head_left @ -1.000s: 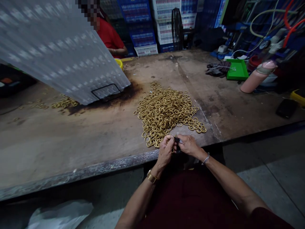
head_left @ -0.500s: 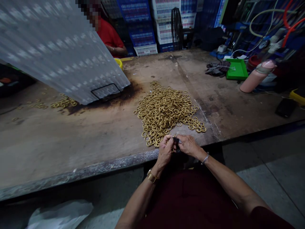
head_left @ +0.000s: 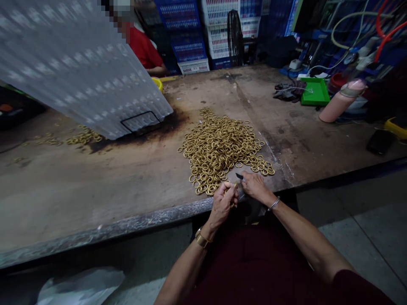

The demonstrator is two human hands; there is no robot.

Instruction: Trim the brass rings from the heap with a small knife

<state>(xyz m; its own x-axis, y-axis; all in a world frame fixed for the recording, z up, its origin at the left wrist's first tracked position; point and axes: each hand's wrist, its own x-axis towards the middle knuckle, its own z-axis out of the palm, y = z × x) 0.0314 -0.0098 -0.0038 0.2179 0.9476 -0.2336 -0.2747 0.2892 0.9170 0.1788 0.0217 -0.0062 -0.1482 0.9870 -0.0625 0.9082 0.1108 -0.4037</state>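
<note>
A heap of brass-coloured rings (head_left: 219,144) lies on the wooden table in front of me. Close to the table's front edge, my left hand (head_left: 224,199) is closed with a brass ring (head_left: 235,184) at its fingertips, and more gold colour shows beneath the fingers. My right hand (head_left: 255,186) grips a small tool with a dark, pointed blade (head_left: 239,176), which looks like a knife; its handle is mostly covered by the fingers. The blade points left, above the near edge of the heap. A small gap separates the two hands.
A large ribbed translucent panel (head_left: 95,72) leans over the table's left side, with loose rings (head_left: 84,135) beside it. A green tray (head_left: 314,91), pink bottle (head_left: 341,101) and dark phone-like object (head_left: 380,142) lie right. A co-worker in red (head_left: 144,48) is behind the panel.
My hands were together with the dark blade between them. Now my right hand has drawn away slightly up and right with the knife-like tool, while the left stays near the edge.
</note>
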